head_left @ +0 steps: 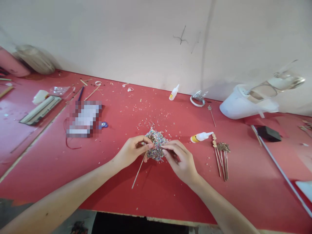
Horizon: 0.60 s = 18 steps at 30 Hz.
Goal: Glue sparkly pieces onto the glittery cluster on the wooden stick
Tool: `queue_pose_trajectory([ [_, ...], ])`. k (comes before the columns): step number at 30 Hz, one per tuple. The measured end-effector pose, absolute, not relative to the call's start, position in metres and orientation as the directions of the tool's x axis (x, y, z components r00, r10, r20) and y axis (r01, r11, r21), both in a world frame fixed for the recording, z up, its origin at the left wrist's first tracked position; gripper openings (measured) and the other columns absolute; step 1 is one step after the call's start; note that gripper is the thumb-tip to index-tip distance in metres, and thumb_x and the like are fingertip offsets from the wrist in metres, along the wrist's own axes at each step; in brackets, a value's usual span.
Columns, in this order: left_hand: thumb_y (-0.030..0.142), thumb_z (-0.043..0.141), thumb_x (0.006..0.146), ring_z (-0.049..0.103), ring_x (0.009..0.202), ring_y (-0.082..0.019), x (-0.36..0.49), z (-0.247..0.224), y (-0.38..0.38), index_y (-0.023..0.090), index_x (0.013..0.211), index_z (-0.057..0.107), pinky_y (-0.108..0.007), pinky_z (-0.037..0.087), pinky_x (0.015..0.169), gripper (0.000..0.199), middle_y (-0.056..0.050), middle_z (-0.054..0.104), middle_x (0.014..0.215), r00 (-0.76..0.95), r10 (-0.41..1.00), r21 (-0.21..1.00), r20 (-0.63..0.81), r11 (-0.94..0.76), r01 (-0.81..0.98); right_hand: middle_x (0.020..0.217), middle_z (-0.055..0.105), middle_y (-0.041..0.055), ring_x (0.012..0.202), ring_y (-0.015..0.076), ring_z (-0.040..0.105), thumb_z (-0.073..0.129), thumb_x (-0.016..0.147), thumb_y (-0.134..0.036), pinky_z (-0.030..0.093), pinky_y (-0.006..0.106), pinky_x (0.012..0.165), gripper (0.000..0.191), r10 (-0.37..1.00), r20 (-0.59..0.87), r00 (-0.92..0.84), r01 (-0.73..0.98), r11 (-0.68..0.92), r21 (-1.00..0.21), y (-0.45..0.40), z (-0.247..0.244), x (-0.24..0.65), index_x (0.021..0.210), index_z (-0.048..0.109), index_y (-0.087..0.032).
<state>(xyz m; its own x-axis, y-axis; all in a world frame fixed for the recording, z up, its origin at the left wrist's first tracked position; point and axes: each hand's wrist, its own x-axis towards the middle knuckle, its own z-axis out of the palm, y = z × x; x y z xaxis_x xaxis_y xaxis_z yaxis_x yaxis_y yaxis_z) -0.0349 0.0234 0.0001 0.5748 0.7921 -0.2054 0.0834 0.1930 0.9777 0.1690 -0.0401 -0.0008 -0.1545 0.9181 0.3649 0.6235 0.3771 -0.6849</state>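
Observation:
My left hand (131,151) is closed on a thin metallic hair stick (137,172), whose shaft slants down toward me while its upper end sits among the fingers. My right hand (181,159) pinches at its fingertips; a slim dark tip pokes out toward the left hand, too small to name. Both hands are over a heap of tiny glittering stones (157,156) on the red table (117,195). To the right lie a glue bottle (199,137) on its side and several similar sticks (223,162) with decorated heads.
A second glue bottle (174,92) stands near the wall, beside a roll of tape (197,100). At right are a white container (235,102) and a black block (268,133). A blurred-out rectangular object (84,119) lies left. Crumbs and loose stones are scattered across the table.

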Motion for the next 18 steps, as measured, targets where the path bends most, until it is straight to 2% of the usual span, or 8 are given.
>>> queue_pose_trajectory([
  [2,0.039,0.06,0.087,0.062,0.047,-0.011,-0.035,0.0005,0.0239,0.015,0.088,0.062,-0.022,0.05,0.055,0.024,0.003,0.061,0.051,0.579,0.79,0.978,-0.2,0.195,0.072,0.091,0.061,0.0064,0.075,0.0149,0.061,0.053,0.09,-0.021,0.052,0.025,0.06,0.011,0.96,0.265,-0.095,0.516,0.275,-0.811,-0.0402,-0.0007,0.1668,0.097,0.062,-0.021],
  [4,0.038,0.06,0.087,0.062,0.048,-0.011,-0.0347,0.0013,0.024,0.015,0.089,0.062,-0.023,0.051,0.055,0.024,0.003,0.062,0.055,0.587,0.782,0.973,-0.212,0.223,0.055,0.091,0.061,0.0066,0.077,0.0154,0.061,0.054,0.09,-0.024,0.052,0.025,0.061,0.01,0.976,0.206,-0.071,0.462,0.216,-0.86,-0.0406,-0.0013,0.1651,0.096,0.062,-0.021],
  [13,0.035,0.06,0.088,0.063,0.049,-0.011,-0.0346,0.0055,0.023,0.014,0.092,0.066,-0.024,0.053,0.058,0.023,0.001,0.063,0.062,0.602,0.763,0.965,-0.236,0.255,0.056,0.092,0.059,0.0058,0.077,0.0145,0.059,0.055,0.089,-0.022,0.05,0.025,0.063,0.01,0.979,0.196,-0.057,0.435,0.201,-0.878,-0.0414,-0.0087,0.162,0.097,0.061,-0.021],
  [18,0.035,0.06,0.088,0.063,0.048,-0.011,-0.0353,0.0051,0.0226,0.014,0.09,0.064,-0.023,0.052,0.057,0.021,0.002,0.062,0.057,0.594,0.765,0.965,-0.251,0.249,0.086,0.092,0.059,0.0059,0.074,0.0139,0.058,0.055,0.089,-0.023,0.049,0.025,0.061,0.009,0.981,0.182,-0.065,0.458,0.192,-0.868,-0.0404,-0.0089,0.1611,0.095,0.061,-0.02],
])
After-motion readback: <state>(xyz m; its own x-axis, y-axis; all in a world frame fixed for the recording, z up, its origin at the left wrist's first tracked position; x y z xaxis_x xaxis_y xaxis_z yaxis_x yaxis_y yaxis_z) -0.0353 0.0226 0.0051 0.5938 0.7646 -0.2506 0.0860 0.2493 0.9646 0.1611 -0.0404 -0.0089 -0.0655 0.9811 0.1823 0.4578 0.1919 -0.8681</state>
